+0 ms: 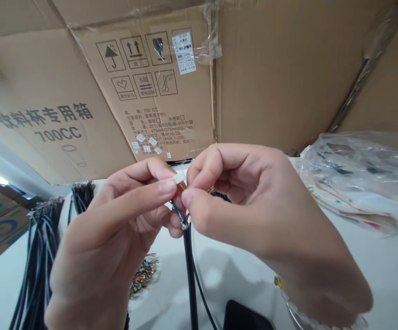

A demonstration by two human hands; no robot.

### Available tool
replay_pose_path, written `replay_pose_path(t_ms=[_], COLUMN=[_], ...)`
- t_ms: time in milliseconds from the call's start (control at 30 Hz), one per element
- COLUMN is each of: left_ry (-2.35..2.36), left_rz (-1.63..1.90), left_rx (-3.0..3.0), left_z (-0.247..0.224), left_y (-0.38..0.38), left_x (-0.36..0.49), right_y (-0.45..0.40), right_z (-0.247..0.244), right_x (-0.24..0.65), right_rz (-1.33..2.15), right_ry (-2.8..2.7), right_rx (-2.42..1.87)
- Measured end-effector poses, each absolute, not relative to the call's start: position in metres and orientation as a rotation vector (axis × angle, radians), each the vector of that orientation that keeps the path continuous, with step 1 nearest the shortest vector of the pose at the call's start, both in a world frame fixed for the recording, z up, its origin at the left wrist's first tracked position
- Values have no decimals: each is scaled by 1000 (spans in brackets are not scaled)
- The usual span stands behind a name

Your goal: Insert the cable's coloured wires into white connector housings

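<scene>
The white plug [179,177] is small and blocky, held up above the table [164,279] in the middle of the scene, between the two hands. Just below it, thin coloured wires [177,211], with blue, red and orange among them, fan out of the stripped end of a thick black cable [190,275]. That cable runs down toward the near edge, with a thinner black cord [199,279] just to its right.

The left hand [113,224] comes up from the near left, its thumb stretched toward the plug and its other fingers curled behind. The right hand [243,201] reaches in from the near right, wrist bent and knuckles raised on the far side, a beaded bracelet [298,316] at the wrist.

The left thumb and forefinger are closed on the plug, one on each side. The right thumb and forefinger are pinched nearly together on the wires beside the plug; exactly which strands they grip is hidden.

A bundle of black cables [39,261] lies at the left, cardboard boxes [271,73] stand at the far side, and a clear plastic bag [357,169] rests at the far right.
</scene>
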State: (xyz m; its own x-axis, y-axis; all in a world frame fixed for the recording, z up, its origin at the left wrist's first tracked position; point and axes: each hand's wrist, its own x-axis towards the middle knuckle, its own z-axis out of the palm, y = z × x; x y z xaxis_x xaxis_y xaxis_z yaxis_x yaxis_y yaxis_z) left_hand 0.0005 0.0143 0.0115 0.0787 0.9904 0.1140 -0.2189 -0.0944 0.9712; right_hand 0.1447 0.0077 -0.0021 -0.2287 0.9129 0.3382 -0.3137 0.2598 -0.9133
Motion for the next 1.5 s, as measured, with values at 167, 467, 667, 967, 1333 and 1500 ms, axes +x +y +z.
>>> replay_pose_path(t_ms=[167, 467, 667, 967, 1333, 1500], left_ry=[894, 904, 832, 842, 907, 959], left_rz=[1221, 1234, 1303, 1331, 1408, 1441], left_rx=[1218, 1352, 1290, 1238, 1331, 1324], left_z=[9, 5, 8, 10, 7, 12], left_y=[18, 23, 17, 12, 10, 11], left_x=[-4, -8, -3, -1, -3, 0], right_y=[9, 11, 13, 18, 19, 19], right_z=[-2, -5, -4, -1, -1, -2], right_x=[146, 153, 151, 149, 149, 150], right_rz=[1318, 1380, 1380, 1382, 1430, 1401], right_ry=[-1323, -1367, -1367, -1378, -1385, -1440], right_rx=[-646, -634, -626, -594, -565, -554])
